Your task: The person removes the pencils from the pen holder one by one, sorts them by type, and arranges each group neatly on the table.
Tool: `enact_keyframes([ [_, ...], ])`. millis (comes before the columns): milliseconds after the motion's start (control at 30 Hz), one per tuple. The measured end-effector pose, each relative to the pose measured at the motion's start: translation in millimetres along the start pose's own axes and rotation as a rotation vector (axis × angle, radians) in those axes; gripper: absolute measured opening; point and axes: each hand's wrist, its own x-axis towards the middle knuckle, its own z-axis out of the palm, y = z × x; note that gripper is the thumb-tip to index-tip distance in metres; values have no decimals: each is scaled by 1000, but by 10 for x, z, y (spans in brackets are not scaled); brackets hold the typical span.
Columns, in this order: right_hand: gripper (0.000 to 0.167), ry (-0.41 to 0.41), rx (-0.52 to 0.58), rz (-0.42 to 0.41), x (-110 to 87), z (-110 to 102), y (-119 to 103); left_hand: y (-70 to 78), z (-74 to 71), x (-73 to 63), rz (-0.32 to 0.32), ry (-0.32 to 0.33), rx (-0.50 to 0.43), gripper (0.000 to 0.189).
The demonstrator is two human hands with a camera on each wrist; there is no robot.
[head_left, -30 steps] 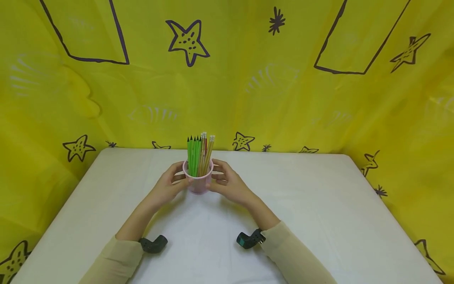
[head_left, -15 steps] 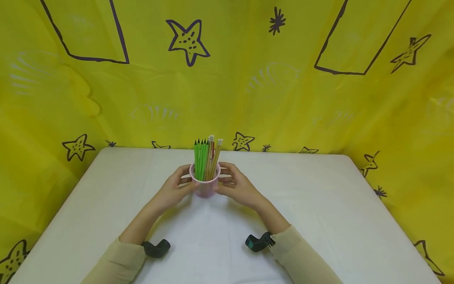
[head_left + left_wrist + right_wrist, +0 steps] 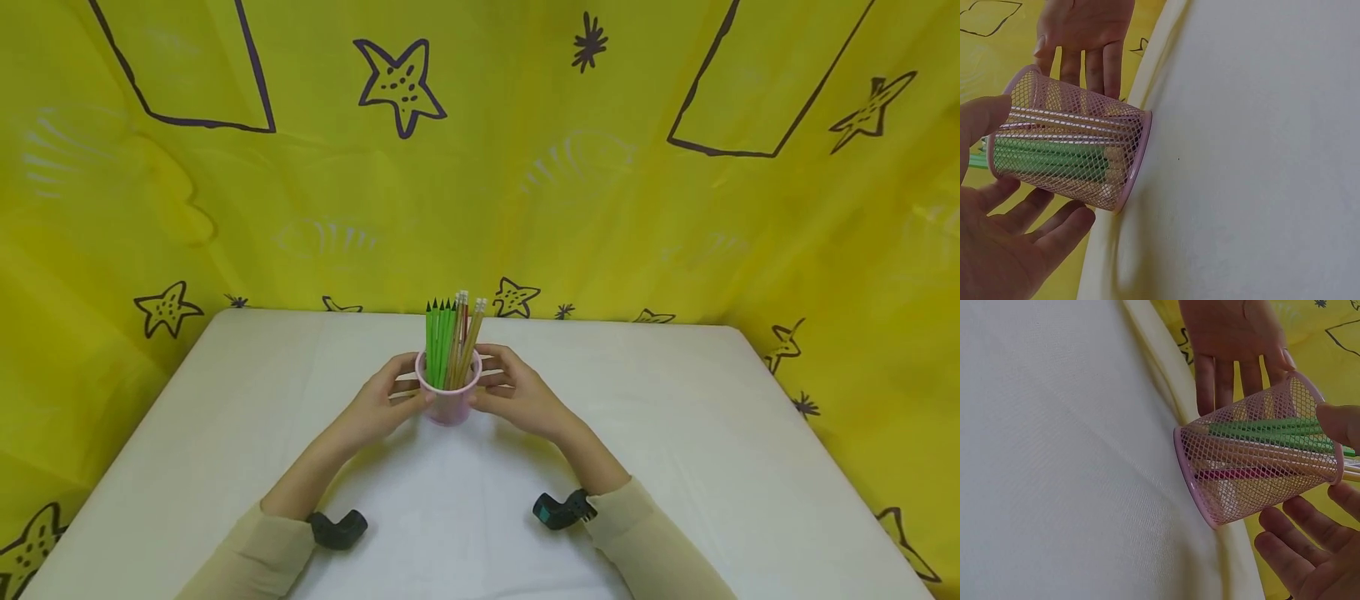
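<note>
A pink mesh pencil cup (image 3: pixel 448 408) stands upright between my two hands, its base at the white tabletop. Green pencils (image 3: pixel 438 346) with black points up fill its left side. Wood-coloured pencils (image 3: pixel 471 337) with white eraser ends lean to the right, a red one among them. My left hand (image 3: pixel 382 408) holds the cup from the left, thumb near the rim in front and fingers spread along the mesh (image 3: pixel 1069 140). From the right, my right hand (image 3: pixel 528 402) holds it the same way, as the right wrist view shows with the fingers (image 3: pixel 1291 547) along the side.
A white cloth-covered table (image 3: pixel 675 433) spreads around the cup, its far edge a short way behind it. Beyond hangs a yellow curtain (image 3: pixel 480 192) with dark starfish drawings. A black wrist camera (image 3: pixel 339 530) sits at each sleeve cuff.
Both hands have moved the pencil cup steadily to the right and slightly nearer to me. Their hold on it looks the same, and the pencils have stayed in the cup.
</note>
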Motion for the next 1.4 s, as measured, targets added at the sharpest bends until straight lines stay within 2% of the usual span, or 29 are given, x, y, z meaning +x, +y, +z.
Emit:
enact_keyframes([
  [233,73,3,-23,-4,-31,-86,48,-12,60,-15,12,-44,-24,63],
  [767,71,-2,-45,-22,-145,-271,57,70,192,-42,63,-88,-3,62],
  [1133,72,-41,-25,-30,-137,-289,69,-1,210,-46,75,-61,-36,63],
  [1300,73,-71,-36,-23,-182,-405,88,-30,308,-25,96,-58,-55,65],
  [1400,66,-63,-54,-19,-180,-500,66,-24,345,-6,83,-43,-49,70],
])
